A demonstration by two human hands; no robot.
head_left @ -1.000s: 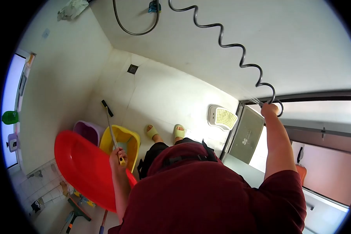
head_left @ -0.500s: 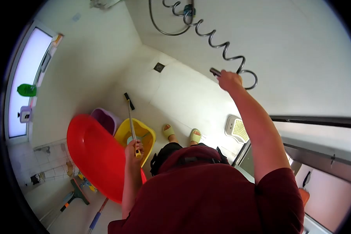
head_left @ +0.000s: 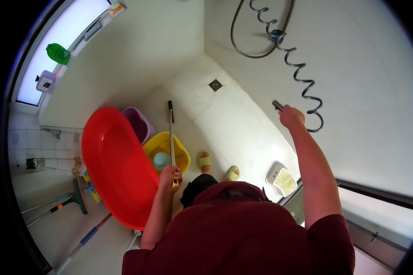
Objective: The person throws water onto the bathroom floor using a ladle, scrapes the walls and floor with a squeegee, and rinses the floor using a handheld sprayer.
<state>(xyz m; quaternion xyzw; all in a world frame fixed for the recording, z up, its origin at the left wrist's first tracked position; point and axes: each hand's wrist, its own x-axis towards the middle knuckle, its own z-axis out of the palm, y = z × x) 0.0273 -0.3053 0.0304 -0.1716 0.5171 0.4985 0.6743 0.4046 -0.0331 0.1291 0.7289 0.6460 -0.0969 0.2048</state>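
My left hand [head_left: 170, 176] is wrapped round the yellow end of a long-handled brush [head_left: 171, 140]. Its dark narrow head points at the floor beside a purple bucket. Under the pole stands a yellow basin [head_left: 184, 156] with a pale blue dipper [head_left: 162, 161] inside. Out to the right, my right hand [head_left: 292, 117] grips a handheld sprayer [head_left: 277, 106]; its dark head points towards the upper left. A coiled metal hose [head_left: 313, 97] runs from it up to a wall holder. No water jet can be made out.
A big red tub [head_left: 119, 169] lies left of the yellow basin, with the purple bucket [head_left: 144, 124] behind. A floor drain [head_left: 215, 85] is near the corner. A white-and-green stool [head_left: 282, 180] stands right of my slippered feet. A squeegee [head_left: 79, 197] lies lower left; bottles [head_left: 58, 53] line the windowsill.
The view has swung, so the room appears shifted to the right. The brush pole now stands straighter in view. Both hands keep their holds on the brush and the sprayer.
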